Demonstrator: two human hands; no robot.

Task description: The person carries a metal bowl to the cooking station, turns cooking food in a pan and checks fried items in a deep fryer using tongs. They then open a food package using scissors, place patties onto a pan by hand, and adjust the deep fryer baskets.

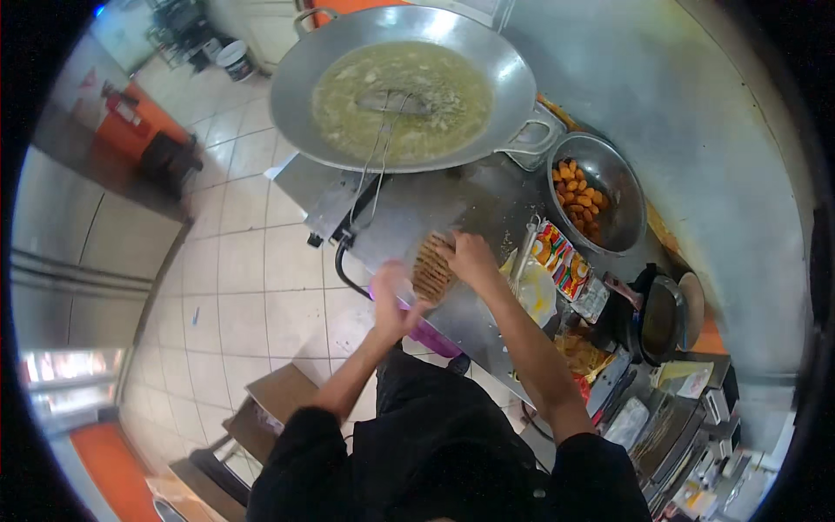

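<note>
A browned, ridged oval piece of food [431, 269] is between my hands above the steel worktop. My right hand [471, 258] has its fingers on the upper right side of the piece. My left hand [394, 301] is blurred at its lower left, the thumb near the lower end; whether it grips the piece cannot be told. Beyond them stands a wide metal wok [297, 98] of bubbling yellowish oil [339, 85]. A wire-handled skimmer [385, 140] rests in the oil, its handle reaching over the rim towards me.
At right stand a steel bowl [626, 189] with several browned nuggets [577, 189], a colourful packet [564, 261], a whisk [522, 261], and a dark pan [659, 320]. A purple container [434, 339] sits under the worktop's near edge. An open cardboard box [284, 391] stands at lower left.
</note>
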